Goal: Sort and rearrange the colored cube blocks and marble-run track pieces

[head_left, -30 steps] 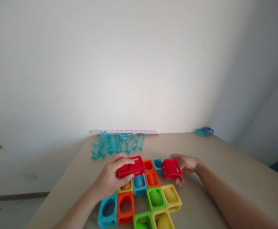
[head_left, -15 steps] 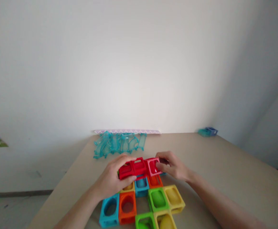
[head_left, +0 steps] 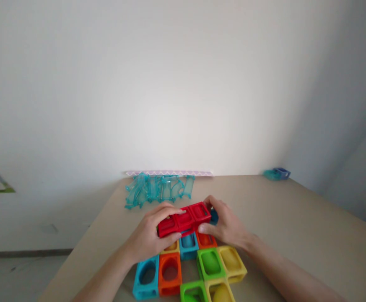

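Three red blocks (head_left: pixel 184 219) stand in a joined row on top of the far side of a layout of coloured blocks. My left hand (head_left: pixel 156 228) is closed round the left end of the red row, thumb in front and fingers over the top. My right hand (head_left: pixel 222 222) grips the right end, its thumb low at the front and its fingers behind. Nearer to me lie blue (head_left: pixel 146 289), orange (head_left: pixel 170 287), green (head_left: pixel 210 263) and yellow (head_left: pixel 233 262) blocks, side by side. Part of a blue block (head_left: pixel 214 216) shows beside my right fingers.
Several clear teal track pieces (head_left: pixel 154 188) lie at the back left of the table (head_left: pixel 296 226), before a patterned purple-white strip (head_left: pixel 170 173) along the wall. A dark blue block (head_left: pixel 282 173) and a teal piece (head_left: pixel 271 175) sit at the back right.
The rightmost red block, earlier tilted apart, now lines up with the other two. My right thumb has moved down from its face to its lower front. My left hand keeps its hold.
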A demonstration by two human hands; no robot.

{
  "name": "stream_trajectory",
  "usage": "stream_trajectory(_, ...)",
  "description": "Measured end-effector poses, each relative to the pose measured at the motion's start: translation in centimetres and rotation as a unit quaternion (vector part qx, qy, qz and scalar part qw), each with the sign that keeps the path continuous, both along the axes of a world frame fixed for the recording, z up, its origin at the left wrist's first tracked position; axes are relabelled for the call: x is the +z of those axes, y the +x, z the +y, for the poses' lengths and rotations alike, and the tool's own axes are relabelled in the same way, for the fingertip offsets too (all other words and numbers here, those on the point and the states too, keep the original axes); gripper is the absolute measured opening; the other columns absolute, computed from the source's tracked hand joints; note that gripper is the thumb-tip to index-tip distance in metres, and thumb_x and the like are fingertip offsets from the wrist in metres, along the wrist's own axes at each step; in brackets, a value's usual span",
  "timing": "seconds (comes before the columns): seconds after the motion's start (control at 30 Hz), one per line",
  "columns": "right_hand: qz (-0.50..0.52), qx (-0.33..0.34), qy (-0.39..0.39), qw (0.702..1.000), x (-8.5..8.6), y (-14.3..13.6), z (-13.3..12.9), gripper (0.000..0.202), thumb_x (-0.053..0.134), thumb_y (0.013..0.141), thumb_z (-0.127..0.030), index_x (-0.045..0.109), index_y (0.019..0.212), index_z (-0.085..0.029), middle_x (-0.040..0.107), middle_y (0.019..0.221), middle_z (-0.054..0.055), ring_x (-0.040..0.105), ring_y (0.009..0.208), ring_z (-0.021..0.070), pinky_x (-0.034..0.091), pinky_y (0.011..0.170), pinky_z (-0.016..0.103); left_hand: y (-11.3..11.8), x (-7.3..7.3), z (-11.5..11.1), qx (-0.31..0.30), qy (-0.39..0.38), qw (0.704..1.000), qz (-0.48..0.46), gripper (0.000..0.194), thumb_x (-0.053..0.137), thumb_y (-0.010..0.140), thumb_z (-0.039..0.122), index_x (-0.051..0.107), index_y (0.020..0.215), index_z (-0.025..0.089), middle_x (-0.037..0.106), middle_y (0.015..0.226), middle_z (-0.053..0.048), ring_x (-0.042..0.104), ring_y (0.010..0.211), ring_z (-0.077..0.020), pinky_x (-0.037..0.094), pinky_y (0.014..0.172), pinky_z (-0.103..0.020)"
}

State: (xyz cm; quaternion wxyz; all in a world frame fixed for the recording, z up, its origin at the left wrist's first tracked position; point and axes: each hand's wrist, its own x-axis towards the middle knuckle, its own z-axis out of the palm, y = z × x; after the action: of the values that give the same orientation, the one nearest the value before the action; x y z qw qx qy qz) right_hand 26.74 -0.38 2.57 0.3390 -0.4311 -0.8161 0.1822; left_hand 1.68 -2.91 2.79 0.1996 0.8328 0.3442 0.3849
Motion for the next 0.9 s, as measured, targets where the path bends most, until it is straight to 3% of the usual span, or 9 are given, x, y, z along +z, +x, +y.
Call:
stream_trajectory(0.13,-0.016,-0.075,-0.005,0.997,0.1,-1.1,-0.8,0.042,0.064,0.073,-0.058,0.051,0.083,-0.02,0.06,0.073,0.0,0.052,0.068,0.0171,0.036,0.062,0.028,0.1,0.0,0.0,0.008,-0.008,1.0,-0.006,0.042,0.067,0.075,0.021,0.057,0.116,0.024,0.057,0.115,-0.008,0.056,0.106,-0.0216,0.045,0.093,-0.034)
stream_trajectory(0.3,0.004,-0.075,-0.022,0.997,0.2,-1.3,-1.1,0.035,0.062,0.078,-0.053,0.052,0.076,-0.02,0.06,0.07,0.0,0.053,0.063,0.0152,0.036,0.058,0.027,0.2,0.1,0.0,0.014,-0.01,1.0,-0.015,0.038,0.063,0.077,0.019,0.057,0.115,0.023,0.059,0.114,-0.008,0.056,0.105,-0.0216,0.046,0.093,-0.035)
stream_trajectory(0.43,0.035,-0.035,-0.028,0.998,-0.1,-0.8,-0.7,0.026,0.063,0.079,-0.043,0.053,0.075,-0.019,0.06,0.071,0.0,0.053,0.066,0.0156,0.039,0.06,0.026,0.1,0.0,0.0,0.025,-0.012,0.999,-0.021,0.038,0.062,0.076,0.018,0.057,0.114,0.022,0.059,0.114,-0.008,0.057,0.104,-0.0219,0.047,0.092,-0.035)
stream_trajectory(0.57,0.117,0.051,0.015,0.992,-0.1,-0.4,-0.2,0.003,0.058,0.078,-0.018,0.055,0.078,-0.019,0.063,0.095,0.005,0.057,0.088,0.0183,0.043,0.079,0.029,0.0,0.0,0.0,0.018,-0.01,0.999,-0.025,0.04,0.062,0.076,0.02,0.056,0.115,0.022,0.059,0.115,-0.008,0.057,0.106,-0.0215,0.046,0.093,-0.033)
stream_trajectory(0.63,0.139,0.047,0.009,0.989,-0.1,-0.2,0.1,0.008,0.055,0.076,-0.012,0.057,0.08,-0.019,0.064,0.096,0.004,0.058,0.09,0.0183,0.043,0.083,0.03,0.0,0.1,0.0,0.008,-0.007,1.0,-0.027,0.04,0.062,0.076,0.021,0.056,0.115,0.022,0.06,0.115,-0.008,0.057,0.106,-0.0215,0.045,0.093,-0.033)
stream_trajectory(0.77,0.171,-0.002,-0.044,0.984,-0.6,0.2,1.0,0.007,0.053,0.075,-0.014,0.057,0.079,-0.018,0.065,0.079,0.002,0.059,0.079,0.0175,0.046,0.076,0.03,-0.1,0.2,-0.1,-0.011,-0.006,1.0,-0.022,0.04,0.06,0.076,0.019,0.056,0.115,0.021,0.06,0.115,-0.008,0.057,0.105,-0.0215,0.045,0.093,-0.032)
stream_trajectory(0.9,0.189,0.011,-0.1,0.977,-1.2,0.3,1.7,0.009,0.053,0.073,-0.012,0.058,0.079,-0.017,0.066,0.079,0.002,0.061,0.078,0.0174,0.047,0.072,0.029,-0.3,0.3,-0.2,-0.029,-0.001,0.999,-0.016,0.044,0.059,0.074,0.016,0.055,0.118,0.022,0.06,0.116,-0.007,0.057,0.107,-0.0213,0.044,0.095,-0.032)
